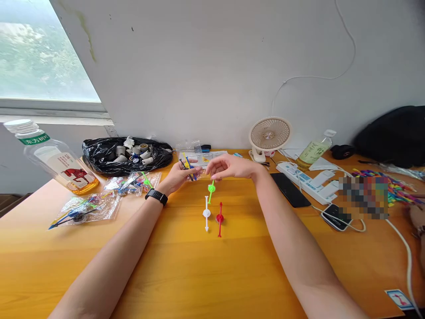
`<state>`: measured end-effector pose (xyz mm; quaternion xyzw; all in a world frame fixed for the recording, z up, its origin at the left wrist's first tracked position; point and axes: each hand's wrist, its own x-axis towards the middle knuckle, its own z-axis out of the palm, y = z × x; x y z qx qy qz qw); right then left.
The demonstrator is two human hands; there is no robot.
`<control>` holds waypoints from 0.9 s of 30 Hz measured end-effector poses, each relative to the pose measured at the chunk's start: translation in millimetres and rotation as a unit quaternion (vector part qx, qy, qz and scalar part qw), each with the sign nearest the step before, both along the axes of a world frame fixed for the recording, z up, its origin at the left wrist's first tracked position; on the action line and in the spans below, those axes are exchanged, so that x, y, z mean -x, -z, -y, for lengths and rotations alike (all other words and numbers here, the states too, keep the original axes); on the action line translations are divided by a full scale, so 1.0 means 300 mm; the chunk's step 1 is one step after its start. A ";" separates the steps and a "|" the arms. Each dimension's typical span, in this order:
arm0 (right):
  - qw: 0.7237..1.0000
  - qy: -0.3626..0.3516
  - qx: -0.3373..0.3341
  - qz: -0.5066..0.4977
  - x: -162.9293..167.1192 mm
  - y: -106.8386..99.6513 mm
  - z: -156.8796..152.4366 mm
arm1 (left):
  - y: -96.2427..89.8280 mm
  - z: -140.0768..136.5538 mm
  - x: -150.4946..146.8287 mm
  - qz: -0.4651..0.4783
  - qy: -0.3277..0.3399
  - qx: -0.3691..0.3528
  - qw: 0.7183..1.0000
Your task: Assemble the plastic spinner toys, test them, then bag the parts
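Observation:
My left hand (177, 178) is closed around a small bunch of plastic arrow spinners (187, 165) in yellow, blue and black. To its right, my right hand (229, 167) pinches the upper end of a green arrow spinner (211, 189), which hangs steeply over the table; whether its lower tip touches the wood I cannot tell. Nearer to me a white arrow spinner (206, 213) lies on the table, pointing toward me. Beside it on the right is a red arrow spinner (219, 219), its arrowhead pointing away.
Clear bags of arrow spinners (86, 208) lie left on the wooden table (186, 274), near a tilted-looking bottle (63, 164) and a black plastic bag (96, 161). A fan (270, 134), a power strip (303, 180), a phone (290, 189) and cables are to the right. Another person's hand shows at far right.

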<state>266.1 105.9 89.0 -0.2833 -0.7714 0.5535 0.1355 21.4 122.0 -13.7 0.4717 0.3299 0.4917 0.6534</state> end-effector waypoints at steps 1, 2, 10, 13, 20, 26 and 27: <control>1.000 0.015 -0.015 -0.016 -0.010 -0.017 0.007 | 0.000 0.001 0.000 -0.012 0.006 -0.005 1.000; 0.998 0.034 -0.033 -0.031 -0.018 -0.032 0.014 | 0.001 0.001 -0.001 -0.022 0.012 -0.008 1.000; 0.855 0.326 -0.307 -0.263 -0.003 -0.114 0.031 | -0.040 0.026 -0.018 -0.103 0.107 -0.055 0.987; 0.811 0.352 -0.390 -0.258 0.010 -0.136 0.043 | -0.072 0.046 -0.036 -0.128 0.136 -0.059 0.981; 0.835 0.285 -0.461 -0.094 0.028 -0.134 0.076 | -0.102 0.067 -0.053 -0.154 0.161 -0.071 0.972; 0.882 0.234 -0.407 0.030 0.037 -0.103 0.074 | -0.101 0.069 -0.057 -0.143 0.180 -0.074 0.970; 0.889 0.229 -0.394 0.042 0.039 -0.100 0.074 | -0.100 0.070 -0.059 -0.141 0.186 -0.077 0.969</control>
